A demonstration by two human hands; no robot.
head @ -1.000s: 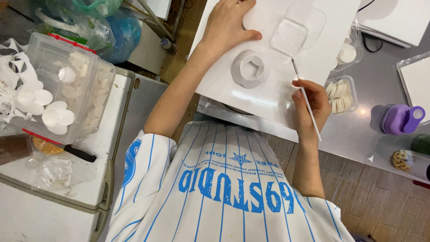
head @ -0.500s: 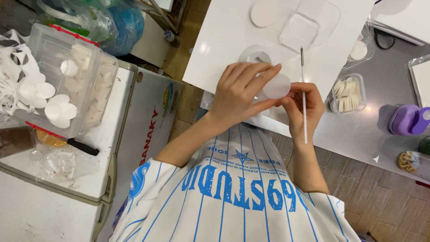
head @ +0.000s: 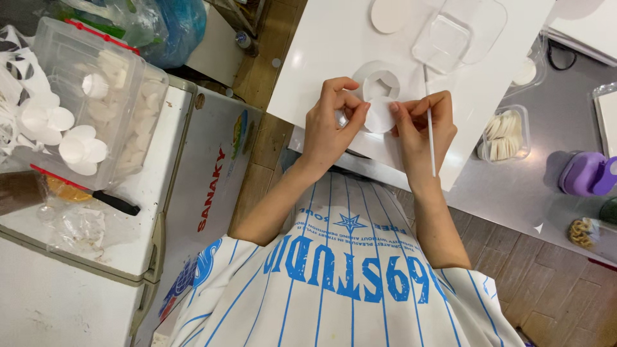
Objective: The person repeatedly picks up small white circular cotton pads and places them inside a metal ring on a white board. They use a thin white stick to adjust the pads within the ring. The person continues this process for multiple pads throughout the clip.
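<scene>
My left hand (head: 328, 125) and my right hand (head: 418, 122) meet over the near edge of a white board (head: 321, 51). Between their fingertips they pinch a small white round disc (head: 379, 117). A thin white stick (head: 430, 138) is also held in my right hand, lying along the palm. Just beyond the disc, a white ring-shaped piece with a cut-out middle (head: 380, 82) lies flat on the board. Farther back sit a clear plastic tray (head: 450, 32) and a white oval disc (head: 389, 14).
A clear plastic bin of white round pieces (head: 96, 96) stands on a white chest lid (head: 128, 244) at left, with a black-handled tool (head: 112, 202) near it. At right, a grey surface holds a small clear tub of white pieces (head: 508, 132) and a purple object (head: 585, 173).
My left hand drew back from far up the board, bringing the white disc to my right hand. Both hands now pinch the disc, and the view has shifted a little.
</scene>
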